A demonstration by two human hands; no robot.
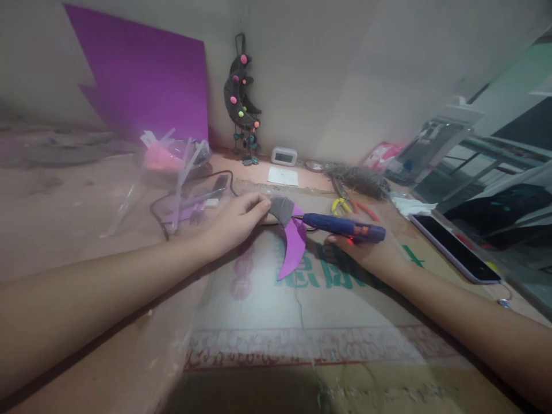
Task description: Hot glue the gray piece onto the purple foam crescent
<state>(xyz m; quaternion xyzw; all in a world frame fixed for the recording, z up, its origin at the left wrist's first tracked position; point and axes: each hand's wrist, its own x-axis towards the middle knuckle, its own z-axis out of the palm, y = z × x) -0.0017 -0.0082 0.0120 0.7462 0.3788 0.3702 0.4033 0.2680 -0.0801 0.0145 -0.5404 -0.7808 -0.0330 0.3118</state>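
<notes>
My left hand (245, 214) pinches a purple crescent cutout (295, 244), whose upper part is wrapped in grey yarn (281, 210). The crescent's bare purple tip points down toward me. In my right hand (366, 247) is a dark blue hot glue gun (340, 224) with a small red light on its underside. Its nozzle meets the purple surface, or comes very close to it, right beside the edge of the yarn wrapping. A loose grey strand trails down below the crescent. My left fingertips rest against the wrapped part.
A printed cardboard sheet (259, 310) lies under my hands. Beyond it are pliers (340, 206), a grey yarn bundle (360, 179) and a small digital clock (284, 156). A phone (455, 247) lies right. Glue sticks (185, 172) stand left, near a purple sheet (159, 80) and a hanging moon ornament (241, 95).
</notes>
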